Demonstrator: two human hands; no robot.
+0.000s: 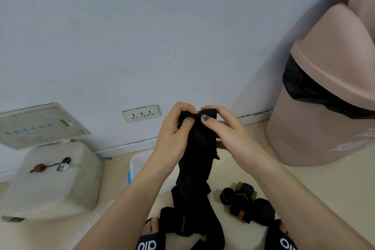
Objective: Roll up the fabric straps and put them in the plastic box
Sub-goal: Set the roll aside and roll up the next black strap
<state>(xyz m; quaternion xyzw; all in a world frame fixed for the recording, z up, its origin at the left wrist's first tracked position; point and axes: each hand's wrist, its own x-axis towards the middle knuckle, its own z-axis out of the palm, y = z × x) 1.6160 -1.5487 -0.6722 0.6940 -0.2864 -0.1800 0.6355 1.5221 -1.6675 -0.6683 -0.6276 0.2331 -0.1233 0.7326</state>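
Both hands are up in front of me. My left hand (174, 130) has its fingers curled over the top end of the black fabric strap (197, 154), thumb pressed on the near face. My right hand (227, 128) pinches the same top edge from the other side, thumb on front and fingers wrapped behind. Both are grasping, neither released.

The strap hangs straight down between my forearms, its lower length trailing onto the floor by my feet, where it meets more loose black strapping with pale lettering (182, 224).

Down near my right forearm sits a pile of rolled straps (243, 201), dark ones with a green one and an orange mark, lying on the floor rather than in any container.

The plastic box (138, 165) shows behind my left forearm, pale and translucent; I can't tell what's inside it.

Further out: a pink lidded bin with a black liner (324, 107) at the right by the wall, and at the left an upturned grey tub (54, 180) carrying a bunch of keys (65, 164).
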